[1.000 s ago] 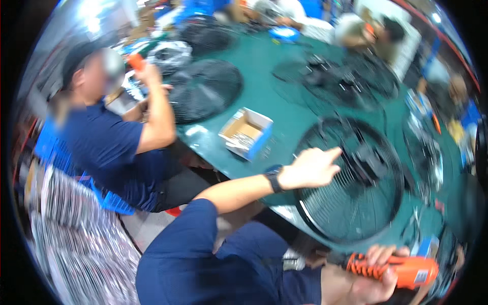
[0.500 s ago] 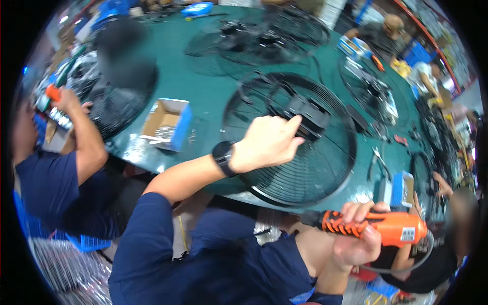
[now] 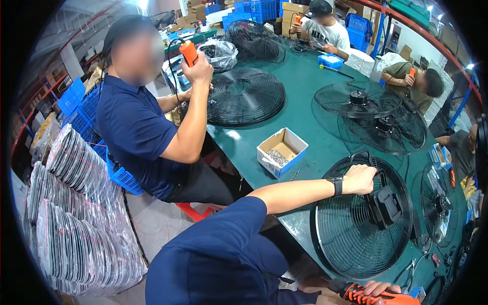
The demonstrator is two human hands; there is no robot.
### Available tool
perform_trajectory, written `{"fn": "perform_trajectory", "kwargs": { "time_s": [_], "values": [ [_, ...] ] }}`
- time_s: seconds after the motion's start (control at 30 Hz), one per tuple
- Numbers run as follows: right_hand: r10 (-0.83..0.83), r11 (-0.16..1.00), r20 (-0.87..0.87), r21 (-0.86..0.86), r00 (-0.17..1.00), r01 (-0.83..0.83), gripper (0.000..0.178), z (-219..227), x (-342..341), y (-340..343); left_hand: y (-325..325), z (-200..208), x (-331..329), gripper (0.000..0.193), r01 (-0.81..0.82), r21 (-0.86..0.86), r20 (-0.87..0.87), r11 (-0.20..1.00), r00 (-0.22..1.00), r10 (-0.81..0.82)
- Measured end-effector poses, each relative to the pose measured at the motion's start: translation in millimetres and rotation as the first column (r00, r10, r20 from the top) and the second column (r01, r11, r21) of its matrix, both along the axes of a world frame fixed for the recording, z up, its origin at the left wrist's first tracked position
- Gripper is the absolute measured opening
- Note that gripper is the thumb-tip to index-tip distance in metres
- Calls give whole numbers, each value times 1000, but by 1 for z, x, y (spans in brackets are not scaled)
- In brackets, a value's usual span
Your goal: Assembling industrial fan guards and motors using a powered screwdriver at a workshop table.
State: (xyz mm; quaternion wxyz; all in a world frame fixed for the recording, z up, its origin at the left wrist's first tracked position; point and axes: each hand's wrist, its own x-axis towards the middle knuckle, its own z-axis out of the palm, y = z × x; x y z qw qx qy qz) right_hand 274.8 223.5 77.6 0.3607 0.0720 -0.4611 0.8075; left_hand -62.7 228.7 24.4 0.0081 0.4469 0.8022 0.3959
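Note:
A black fan with a round wire guard (image 3: 351, 234) lies on the green table, a boxy black motor housing (image 3: 389, 205) at its middle. My left hand (image 3: 360, 179), with a black watch on the wrist, is over the guard beside the housing. Its fingers are curled closed near a black cable (image 3: 360, 154); what they hold, if anything, is hidden. Low in the view, at the table's near edge, my right hand (image 3: 375, 288) wraps round an orange and black electric screwdriver (image 3: 394, 298). The tool points left, and its rear end is partly cut off by the lower edge.
An open box of screws (image 3: 282, 152) stands left of the fan. To the left, a co-worker (image 3: 147, 127) raises an orange tool beside stacked guards (image 3: 246, 96). More fans (image 3: 358, 104) lie farther back, pliers (image 3: 412, 272) at right. Wrapped stacks (image 3: 86, 229) stand on the floor.
The view has swung left, so the table sits farther right and lower. My left hand has gone from pointing over the housing to curled closed beside it. My right hand still grips the screwdriver.

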Motion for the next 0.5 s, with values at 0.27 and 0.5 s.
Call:
{"fn": "perform_trajectory", "kwargs": {
  "time_s": [0.27,0.5],
  "values": [
    [163,975,-21,157,986,-158,51,-17,14,39,-14,-1,-14,27,158,-7,80,987,984,-157],
    [212,963,-23,176,977,-205,49,-2,14,24,-7,6,-24,33,166,-38,60,985,985,-164]
  ]
}}
